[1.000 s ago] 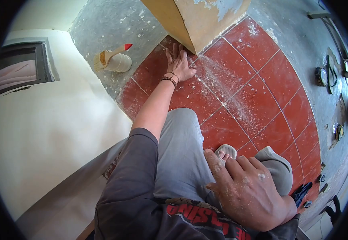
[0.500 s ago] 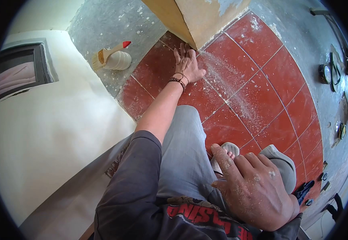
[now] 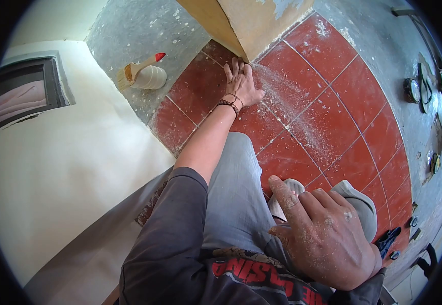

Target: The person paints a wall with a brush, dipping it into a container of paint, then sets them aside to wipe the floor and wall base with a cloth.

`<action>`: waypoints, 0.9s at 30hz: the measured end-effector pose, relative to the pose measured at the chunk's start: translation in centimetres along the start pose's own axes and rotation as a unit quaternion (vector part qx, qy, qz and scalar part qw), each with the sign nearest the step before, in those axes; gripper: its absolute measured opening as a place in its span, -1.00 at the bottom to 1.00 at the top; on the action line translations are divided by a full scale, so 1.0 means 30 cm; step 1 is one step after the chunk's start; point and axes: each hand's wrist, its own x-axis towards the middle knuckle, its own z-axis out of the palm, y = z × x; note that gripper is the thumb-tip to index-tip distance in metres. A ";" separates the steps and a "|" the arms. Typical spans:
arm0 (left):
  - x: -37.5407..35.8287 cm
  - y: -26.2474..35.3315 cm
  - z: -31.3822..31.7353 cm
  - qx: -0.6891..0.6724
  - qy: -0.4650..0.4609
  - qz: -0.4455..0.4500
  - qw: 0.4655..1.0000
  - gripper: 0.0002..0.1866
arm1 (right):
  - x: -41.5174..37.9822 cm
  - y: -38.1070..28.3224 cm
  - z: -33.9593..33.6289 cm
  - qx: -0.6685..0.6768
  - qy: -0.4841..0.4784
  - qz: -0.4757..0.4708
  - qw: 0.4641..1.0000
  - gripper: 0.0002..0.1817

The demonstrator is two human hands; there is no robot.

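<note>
My left hand (image 3: 241,85) reaches to the foot of the yellowish pillar (image 3: 251,25), beside its near corner. Its fingers stretch apart against the pillar's bottom edge and the red tiles (image 3: 327,114); a dark bracelet circles the wrist. Nothing shows in that hand, though the fingertips are partly hidden. Close to the camera, my dusty right hand (image 3: 327,234) hangs over my legs, its index finger stretched forward and the other fingers curled in. The palm faces away, so what it holds, if anything, is hidden. Pale dust (image 3: 294,114) lies scattered over the tiles.
A paintbrush (image 3: 142,66) with a red handle tip lies across a whitish container (image 3: 152,77) on the grey floor. A white wall (image 3: 78,168) with a dark-framed opening (image 3: 22,91) is at left. Round tins (image 3: 412,90) and a sandal (image 3: 425,89) sit at right.
My left hand has shifted slightly at the pillar's foot, its fingers now closer together. My right hand has risen a little. The view has shifted slightly.
</note>
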 end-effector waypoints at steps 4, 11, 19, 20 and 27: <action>-0.010 0.015 0.005 -0.010 -0.003 0.005 1.000 -0.17 | -0.003 0.000 0.000 0.001 0.001 0.004 1.000 -0.18; -0.016 0.039 -0.007 -0.018 -0.018 -0.003 1.000 -0.12 | -0.009 0.000 0.000 0.005 0.016 0.002 1.000 -0.17; -0.032 0.084 -0.025 -0.044 -0.027 -0.015 0.999 -0.03 | -0.018 -0.006 0.007 -0.009 0.028 -0.007 1.000 -0.16; -0.032 0.086 -0.030 -0.053 -0.051 -0.022 0.997 -0.01 | -0.020 0.000 0.010 -0.009 0.028 -0.008 1.000 -0.16; -0.090 0.103 -0.047 -0.139 0.056 -0.026 0.988 -0.14 | -0.010 0.031 0.014 0.027 0.070 -0.010 0.997 -0.21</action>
